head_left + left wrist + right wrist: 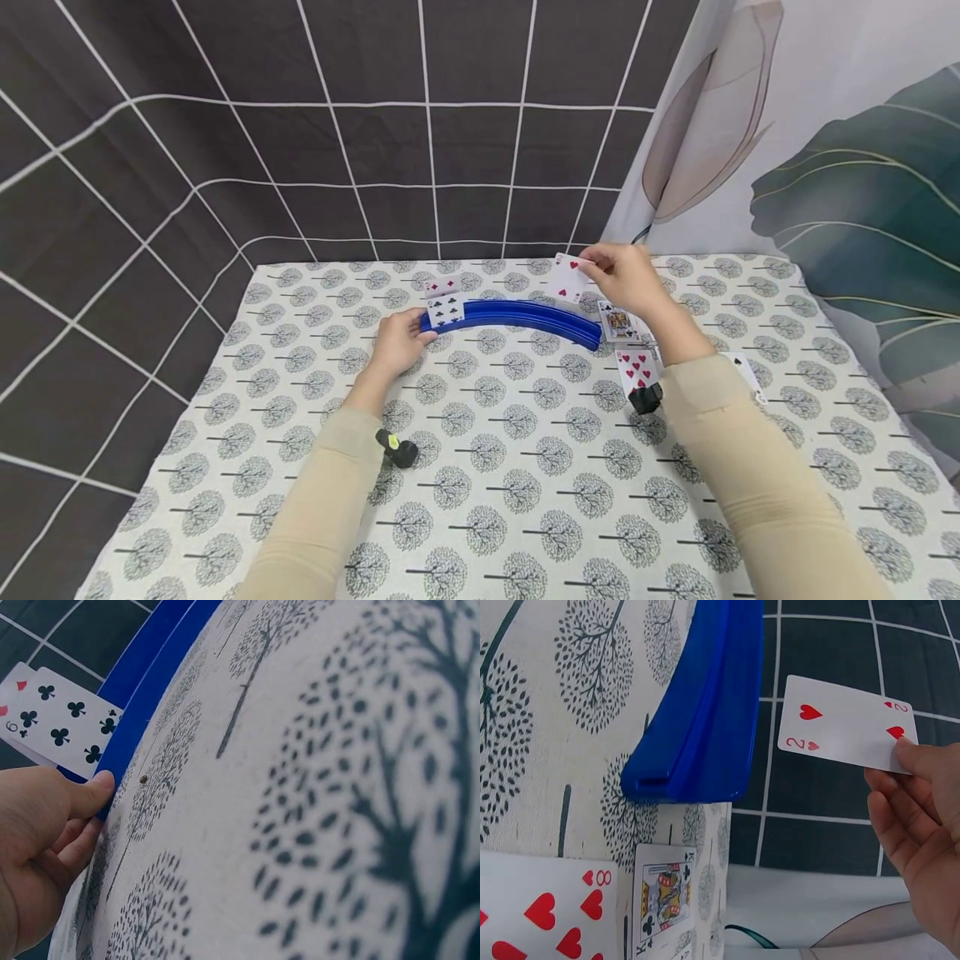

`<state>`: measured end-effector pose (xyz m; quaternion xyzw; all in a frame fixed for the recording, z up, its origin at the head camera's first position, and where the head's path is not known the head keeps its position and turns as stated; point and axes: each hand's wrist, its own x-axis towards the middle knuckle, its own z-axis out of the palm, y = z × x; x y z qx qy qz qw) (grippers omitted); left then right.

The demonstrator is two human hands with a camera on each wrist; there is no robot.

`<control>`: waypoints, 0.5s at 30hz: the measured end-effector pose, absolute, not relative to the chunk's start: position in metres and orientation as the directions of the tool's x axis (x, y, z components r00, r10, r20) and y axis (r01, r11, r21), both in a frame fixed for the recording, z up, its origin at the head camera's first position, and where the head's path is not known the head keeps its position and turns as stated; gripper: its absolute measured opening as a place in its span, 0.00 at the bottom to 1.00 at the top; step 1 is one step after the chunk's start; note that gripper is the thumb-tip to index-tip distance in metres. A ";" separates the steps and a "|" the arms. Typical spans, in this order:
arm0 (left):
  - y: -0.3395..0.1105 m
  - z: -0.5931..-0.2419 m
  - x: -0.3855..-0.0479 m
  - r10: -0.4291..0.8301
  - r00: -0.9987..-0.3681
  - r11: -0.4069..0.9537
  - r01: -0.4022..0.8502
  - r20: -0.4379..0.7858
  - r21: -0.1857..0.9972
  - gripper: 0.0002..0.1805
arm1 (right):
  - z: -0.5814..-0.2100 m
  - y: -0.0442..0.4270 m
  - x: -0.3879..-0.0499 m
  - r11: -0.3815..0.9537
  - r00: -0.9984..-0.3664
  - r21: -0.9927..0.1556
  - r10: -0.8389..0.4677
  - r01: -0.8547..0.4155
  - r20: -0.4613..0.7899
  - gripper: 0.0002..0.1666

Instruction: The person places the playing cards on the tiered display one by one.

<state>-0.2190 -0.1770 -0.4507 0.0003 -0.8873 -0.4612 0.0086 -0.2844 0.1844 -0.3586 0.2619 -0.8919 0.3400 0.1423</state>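
Observation:
A curved blue card holder (517, 313) stands on the table, its left end pinched by my left hand (397, 343). In the left wrist view, the thumb of that hand (45, 847) presses the blue edge beside the six of clubs (71, 720). Behind this card in the holder is a red diamond card (442, 286). My right hand (626, 279) pinches the two of hearts (566, 279) by a corner, above and behind the holder's right part. In the right wrist view, the two of hearts (840, 724) is apart from the holder (705, 712).
Right of the holder lie the king of clubs (618, 323) and the eight of hearts (636, 371). A spade card (744, 372) is partly under the right forearm. The tree-print tablecloth (480, 467) meets a dark grid curtain (480, 150) at the back.

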 end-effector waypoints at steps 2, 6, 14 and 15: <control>-0.177 -0.450 -0.219 -0.012 -1.000 0.571 0.002 0.011 0.821 0.29 | -0.358 0.182 -0.285 0.628 -0.817 -0.527 -0.380 -0.572 0.434 0.06; -0.176 -0.450 -0.219 -0.014 -1.000 0.572 -0.003 0.005 0.820 0.29 | -0.356 0.176 -0.285 0.626 -0.823 -0.537 -0.386 -0.565 0.416 0.06; -0.176 -0.448 -0.217 -0.012 -1.000 0.578 0.002 0.010 0.816 0.30 | -0.355 0.164 -0.286 0.601 -0.809 -0.543 -0.411 -0.587 0.421 0.06; -0.176 -0.448 -0.217 -0.012 -1.000 0.576 0.001 0.009 0.818 0.30 | -0.355 0.162 -0.286 0.595 -0.808 -0.547 -0.414 -0.589 0.419 0.06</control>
